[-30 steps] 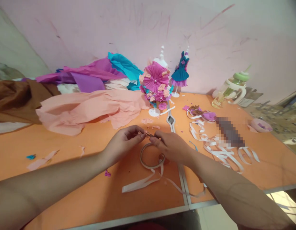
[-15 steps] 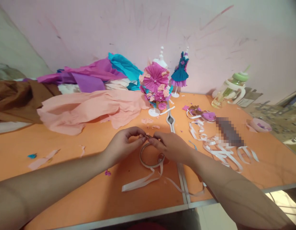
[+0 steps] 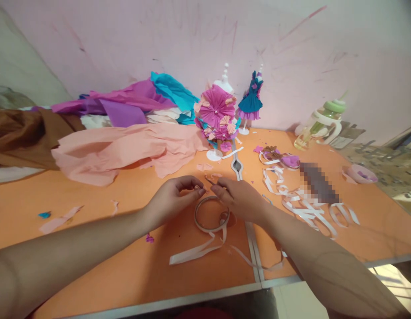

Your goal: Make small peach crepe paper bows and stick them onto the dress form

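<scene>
My left hand (image 3: pixel 179 195) is closed in a pinch on a small peach scrap (image 3: pixel 197 188), seemingly crepe paper and mostly covered by the fingertips. Beside it, my right hand (image 3: pixel 237 198) grips a thin dark stick-like tool (image 3: pixel 210 180) whose tip points up and left; its exact kind is too small to make out. A narrow gap separates the fingertips of both hands. Just below them on the table lies a roll of tape (image 3: pixel 196 219), with a loose pale strip (image 3: pixel 192 256) trailing toward the front edge.
Behind my hands stand a dress form with pink paper flowers (image 3: pixel 216 113) and a smaller one in teal (image 3: pixel 250 99). Peach crepe paper (image 3: pixel 132 148) spreads at left. White strips (image 3: pixel 308 212), a bottle (image 3: pixel 320 124) and a pink bowl (image 3: pixel 361 173) are at right.
My fingertips have moved slightly apart. The thin tool in my right hand now shows clear of my left fingers, its tip tilted upward.
</scene>
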`<state>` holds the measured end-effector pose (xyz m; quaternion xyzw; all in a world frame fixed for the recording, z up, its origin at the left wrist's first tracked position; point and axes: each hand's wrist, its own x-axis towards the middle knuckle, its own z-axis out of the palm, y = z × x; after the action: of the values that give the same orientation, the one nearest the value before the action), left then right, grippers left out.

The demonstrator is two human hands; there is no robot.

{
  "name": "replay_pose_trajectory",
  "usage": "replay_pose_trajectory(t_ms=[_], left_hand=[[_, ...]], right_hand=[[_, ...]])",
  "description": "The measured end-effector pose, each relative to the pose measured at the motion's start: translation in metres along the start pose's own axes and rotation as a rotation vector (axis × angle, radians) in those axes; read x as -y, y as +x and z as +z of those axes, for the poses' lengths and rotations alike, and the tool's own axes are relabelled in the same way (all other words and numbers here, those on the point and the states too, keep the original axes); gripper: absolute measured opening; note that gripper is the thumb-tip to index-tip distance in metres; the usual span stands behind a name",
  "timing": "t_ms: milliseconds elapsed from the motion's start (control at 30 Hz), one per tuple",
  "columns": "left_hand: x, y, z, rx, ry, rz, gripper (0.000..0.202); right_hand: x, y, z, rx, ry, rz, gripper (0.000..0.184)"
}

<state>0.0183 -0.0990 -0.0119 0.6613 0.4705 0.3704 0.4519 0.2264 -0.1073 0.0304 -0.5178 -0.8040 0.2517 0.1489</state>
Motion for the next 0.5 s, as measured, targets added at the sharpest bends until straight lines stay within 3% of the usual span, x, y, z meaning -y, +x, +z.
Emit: replay_pose_trajectory(t_ms=[167,500], left_hand=[[0.001,0.002,0.001,-0.059,-0.123,-0.102,0.032],[-0.001,0.0,0.006,-0.057,-0.158,-0.112,0.034]], right_hand=[[-0.007,0.008,0.002,-0.209,0.185,0.105,0.04],[-0.001,0.008,0.019,-0.143,0.408,0.134,0.028]])
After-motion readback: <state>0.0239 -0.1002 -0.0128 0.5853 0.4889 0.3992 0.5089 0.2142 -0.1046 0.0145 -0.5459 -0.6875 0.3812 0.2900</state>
